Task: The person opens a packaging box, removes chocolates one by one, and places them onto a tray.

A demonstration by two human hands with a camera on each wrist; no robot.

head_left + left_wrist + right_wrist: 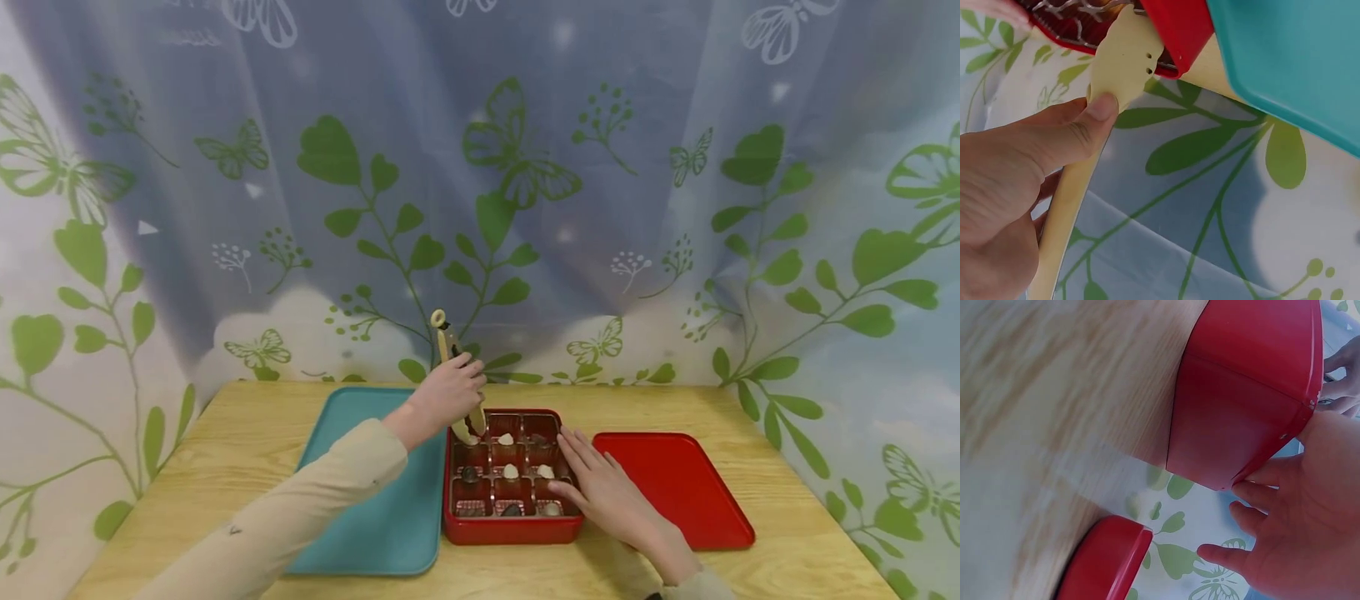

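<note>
In the head view, my left hand grips a pair of cream-coloured tongs, their tips low over the back-left compartment of a red box. The left wrist view shows the thumb pressing along one arm of the tongs; whether anything lies between the tips is hidden. A clear divided insert fills the box. Small white pieces and dark pieces sit in several of its compartments. Fingers extended, my right hand rests against the box's right rim. Its underside shows in the right wrist view.
Left of the box lies a blue-green tray, under my left forearm. A flat red lid is on the wooden table to the right. Behind the table hangs a curtain printed with leaves and butterflies.
</note>
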